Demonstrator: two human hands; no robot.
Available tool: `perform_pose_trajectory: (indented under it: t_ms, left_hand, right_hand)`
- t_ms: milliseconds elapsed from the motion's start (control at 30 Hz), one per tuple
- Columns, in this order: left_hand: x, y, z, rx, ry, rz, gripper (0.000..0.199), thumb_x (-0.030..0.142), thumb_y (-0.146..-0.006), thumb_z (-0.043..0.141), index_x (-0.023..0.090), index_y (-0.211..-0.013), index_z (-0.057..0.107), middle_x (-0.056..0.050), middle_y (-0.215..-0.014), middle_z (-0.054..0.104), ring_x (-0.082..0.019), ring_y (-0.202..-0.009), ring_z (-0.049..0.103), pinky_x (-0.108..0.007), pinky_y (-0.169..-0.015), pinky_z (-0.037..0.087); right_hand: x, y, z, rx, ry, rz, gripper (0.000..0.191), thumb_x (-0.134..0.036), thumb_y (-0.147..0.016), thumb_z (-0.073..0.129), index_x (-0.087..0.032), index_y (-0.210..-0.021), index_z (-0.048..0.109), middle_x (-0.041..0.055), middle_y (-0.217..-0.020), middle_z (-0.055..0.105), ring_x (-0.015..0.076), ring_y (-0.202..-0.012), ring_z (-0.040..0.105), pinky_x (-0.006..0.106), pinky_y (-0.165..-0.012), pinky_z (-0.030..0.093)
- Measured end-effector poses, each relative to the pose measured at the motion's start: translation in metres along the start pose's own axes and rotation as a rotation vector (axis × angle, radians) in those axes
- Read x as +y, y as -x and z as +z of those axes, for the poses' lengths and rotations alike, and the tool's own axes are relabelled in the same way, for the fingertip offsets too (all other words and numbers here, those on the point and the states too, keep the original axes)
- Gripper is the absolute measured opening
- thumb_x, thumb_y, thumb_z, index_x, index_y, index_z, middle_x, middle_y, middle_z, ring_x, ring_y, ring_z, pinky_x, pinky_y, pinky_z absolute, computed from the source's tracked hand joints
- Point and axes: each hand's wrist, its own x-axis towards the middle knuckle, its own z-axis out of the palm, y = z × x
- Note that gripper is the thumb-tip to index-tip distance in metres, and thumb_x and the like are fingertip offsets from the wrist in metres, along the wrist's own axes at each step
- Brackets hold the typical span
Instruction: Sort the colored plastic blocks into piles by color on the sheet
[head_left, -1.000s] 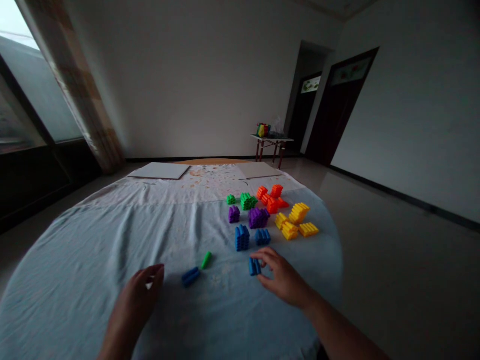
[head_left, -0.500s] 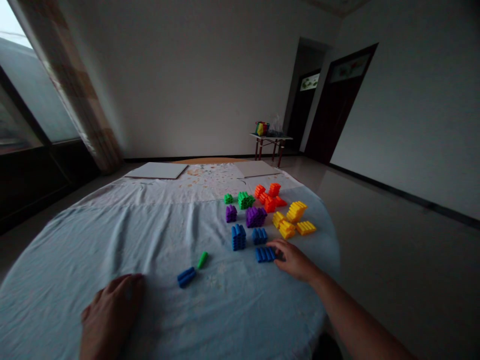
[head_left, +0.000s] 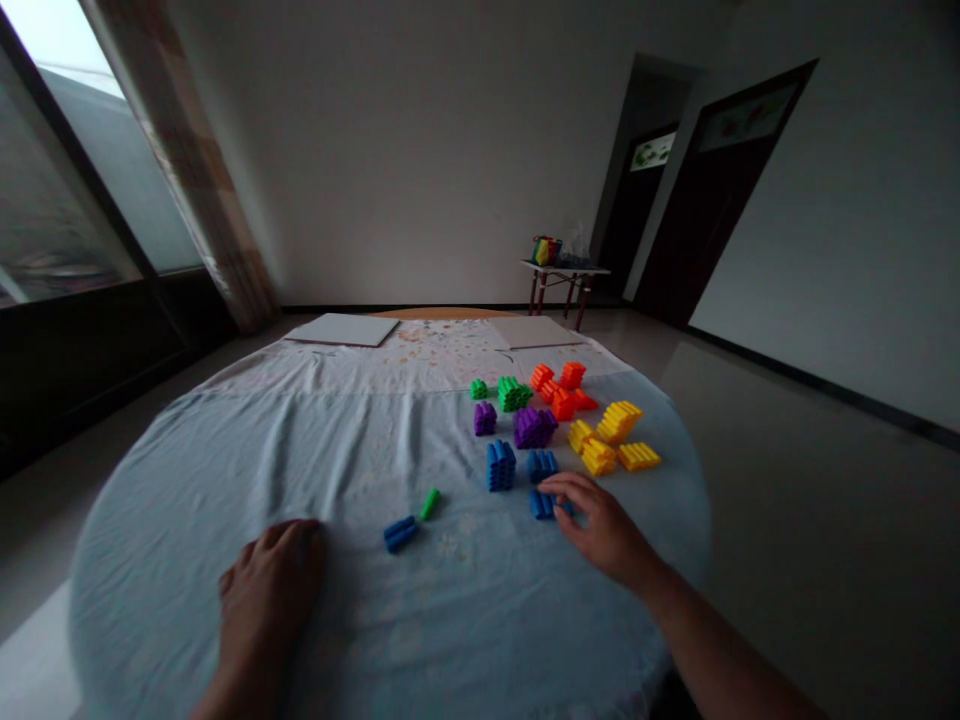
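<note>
On the blue-white cloth, my right hand reaches over a low row of blue ridged plastic blocks. Its fingers are apart and cover part of that row; whether they touch it cannot be made out. Just behind is another blue group, and to its left stands a taller blue stack. My left hand rests on the cloth at the left, fingers curled, with nothing visible in it. Right of it lie a pair of blue pieces and a single green piece.
Farther back on the round table are purple blocks, green blocks, orange blocks and yellow blocks. Two flat boards, one left and one right, lie at the far edge. A small side table stands beyond.
The view has shifted, so the table appears farther right. My right hand has moved from the right end of the front blue row to over it. My left hand stays resting.
</note>
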Motion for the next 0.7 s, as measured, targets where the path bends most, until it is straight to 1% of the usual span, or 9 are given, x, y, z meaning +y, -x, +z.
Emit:
perform_pose_trajectory:
  t_ms: [100, 200, 300, 400, 467, 500, 600, 700]
  left_hand:
    - [0.0, 0.001, 0.002, 0.023, -0.027, -0.001, 0.046, 0.04, -0.088, 0.025, 0.023, -0.11, 0.061, -0.009, -0.124, 0.058, -0.032, -0.113, 0.048, -0.048, -0.092, 0.035]
    - [0.0, 0.002, 0.002, 0.038, -0.036, -0.002, 0.045, 0.041, -0.088, 0.026, 0.024, -0.109, 0.062, -0.008, -0.123, 0.058, -0.031, -0.111, 0.049, -0.047, -0.091, 0.036]
    - [0.0, 0.003, 0.0, 0.043, -0.022, 0.01, 0.046, 0.041, -0.089, 0.025, 0.023, -0.109, 0.062, -0.008, -0.121, 0.059, -0.031, -0.11, 0.05, -0.047, -0.091, 0.036]
    - [0.0, 0.003, -0.001, 0.044, 0.002, 0.007, 0.047, 0.04, -0.088, 0.025, 0.021, -0.11, 0.063, -0.01, -0.121, 0.059, -0.032, -0.111, 0.049, -0.048, -0.091, 0.036]
    - [-0.001, 0.002, -0.001, 0.034, 0.015, 0.002, 0.047, 0.04, -0.088, 0.027, 0.02, -0.111, 0.062, -0.012, -0.123, 0.058, -0.033, -0.113, 0.048, -0.05, -0.092, 0.036]
    - [-0.002, 0.002, -0.001, 0.028, 0.02, 0.002, 0.047, 0.041, -0.087, 0.027, 0.02, -0.111, 0.062, -0.012, -0.123, 0.058, -0.034, -0.113, 0.048, -0.05, -0.092, 0.036]
    - [-0.007, 0.0, 0.002, 0.016, 0.021, 0.011, 0.047, 0.041, -0.088, 0.026, 0.02, -0.112, 0.061, -0.012, -0.124, 0.057, -0.034, -0.114, 0.047, -0.051, -0.093, 0.035]
    - [-0.009, -0.002, 0.003, 0.004, 0.031, 0.026, 0.049, 0.042, -0.088, 0.024, 0.02, -0.112, 0.06, -0.011, -0.124, 0.057, -0.034, -0.112, 0.047, -0.051, -0.093, 0.034]
  right_hand:
    - [-0.037, -0.013, 0.029, -0.124, -0.065, -0.12, 0.029, -0.009, -0.081, 0.05, -0.02, -0.105, 0.062, 0.0055, -0.103, 0.064, 0.0163, -0.099, 0.058, 0.032, -0.091, 0.046]
    - [-0.065, -0.032, 0.07, -0.249, -0.07, -0.273, 0.028, -0.008, -0.08, 0.053, -0.018, -0.104, 0.063, 0.0046, -0.103, 0.067, 0.016, -0.098, 0.058, 0.031, -0.093, 0.043]
    - [-0.077, -0.051, 0.11, -0.319, 0.021, -0.368, 0.029, -0.01, -0.081, 0.055, -0.018, -0.108, 0.061, 0.0048, -0.11, 0.066, 0.0173, -0.103, 0.055, 0.033, -0.096, 0.038]
    - [-0.082, -0.065, 0.14, -0.353, 0.161, -0.342, 0.03, -0.027, -0.083, 0.06, -0.018, -0.111, 0.059, 0.007, -0.112, 0.064, 0.0223, -0.104, 0.053, 0.038, -0.095, 0.038]
    - [-0.084, -0.07, 0.151, -0.362, 0.222, -0.304, 0.033, -0.038, -0.083, 0.06, -0.018, -0.108, 0.059, 0.0083, -0.109, 0.065, 0.0245, -0.103, 0.052, 0.039, -0.091, 0.04]
    - [-0.084, -0.071, 0.154, -0.363, 0.239, -0.296, 0.032, -0.04, -0.083, 0.059, -0.018, -0.106, 0.06, 0.0086, -0.106, 0.065, 0.0245, -0.102, 0.052, 0.039, -0.09, 0.04]
    - [-0.084, -0.072, 0.151, -0.387, 0.256, -0.339, 0.024, -0.035, -0.084, 0.059, -0.017, -0.1, 0.061, 0.0085, -0.101, 0.066, 0.0218, -0.1, 0.054, 0.036, -0.092, 0.039]
    - [-0.081, -0.068, 0.14, -0.448, 0.23, -0.436, 0.019, -0.026, -0.08, 0.061, -0.017, -0.097, 0.062, 0.0065, -0.102, 0.066, 0.0189, -0.099, 0.056, 0.033, -0.094, 0.037]
